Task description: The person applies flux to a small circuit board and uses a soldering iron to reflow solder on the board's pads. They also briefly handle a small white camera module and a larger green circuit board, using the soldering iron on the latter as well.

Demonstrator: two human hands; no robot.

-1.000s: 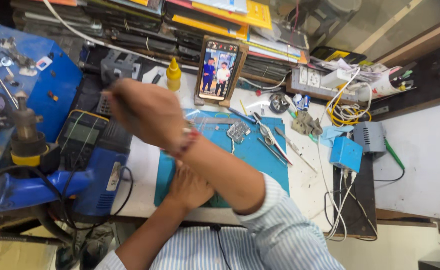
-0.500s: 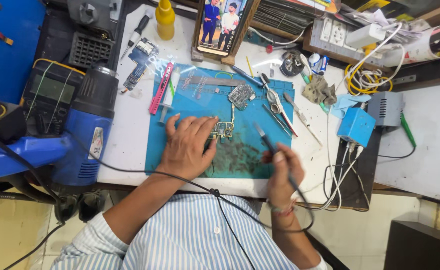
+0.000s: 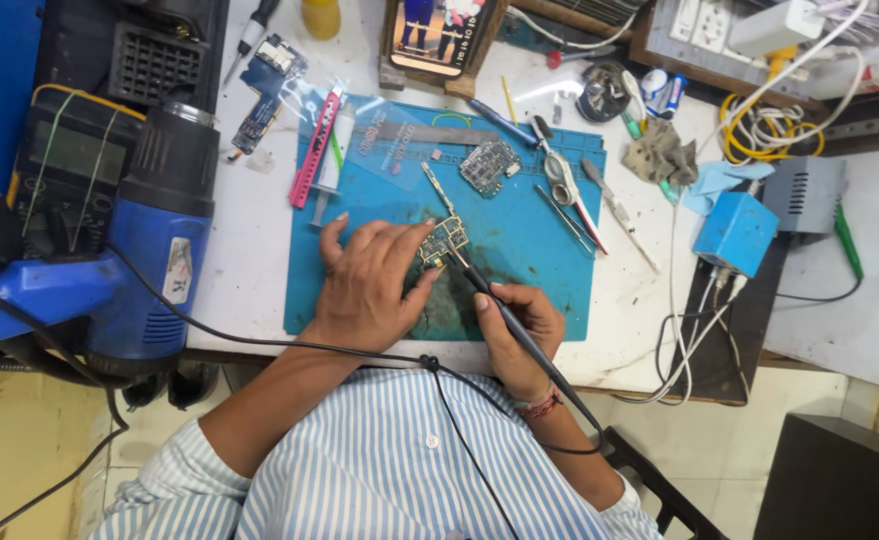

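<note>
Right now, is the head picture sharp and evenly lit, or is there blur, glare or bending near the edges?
Head view: sharp at the small circuit board under the left hand and the black soldering iron in the right hand; light is soft, shadows faint; the clear plastic sheet glints slightly; the wide lens bends the blue hot-air gun near the edge.

Your left hand (image 3: 369, 285) rests on the work mat (image 3: 549, 250), pinning a small circuit board (image 3: 444, 241). Your right hand (image 3: 519, 325), just right of it, holds a soldering iron (image 3: 494, 305) with its tip on that board. A hot-air gun (image 3: 154, 230) lies left of the mat; a power adapter (image 3: 736, 233) lies right.
</note>
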